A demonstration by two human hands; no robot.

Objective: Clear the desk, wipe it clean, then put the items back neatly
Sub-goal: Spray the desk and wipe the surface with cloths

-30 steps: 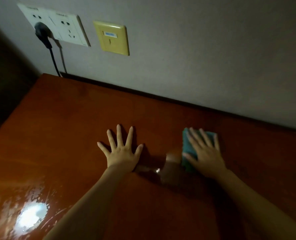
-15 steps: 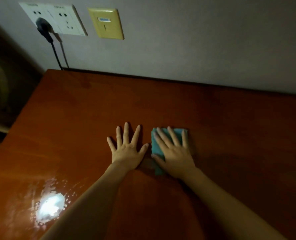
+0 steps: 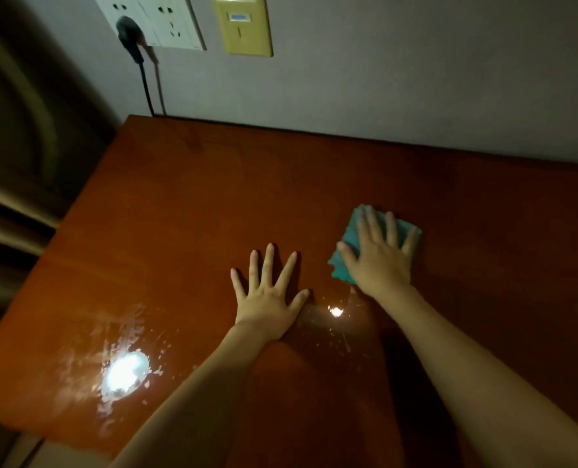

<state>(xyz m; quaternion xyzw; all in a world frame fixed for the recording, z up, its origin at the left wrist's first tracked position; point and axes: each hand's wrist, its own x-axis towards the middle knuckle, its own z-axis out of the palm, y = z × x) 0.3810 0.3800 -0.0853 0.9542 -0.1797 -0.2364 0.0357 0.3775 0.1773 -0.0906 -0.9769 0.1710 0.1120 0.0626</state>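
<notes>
Dim room, glossy red-brown surface [image 3: 186, 211] streaked wet, and the teal cloth [image 3: 350, 231] lies flat under the right hand [image 3: 379, 261], grip spread and pressing, left hand [image 3: 269, 295] splayed just beside; soft, light, probably damp, best pinched at an edge.

Teal cloth [image 3: 351, 231] flat on glossy reddish-brown desk [image 3: 186, 211]
</notes>
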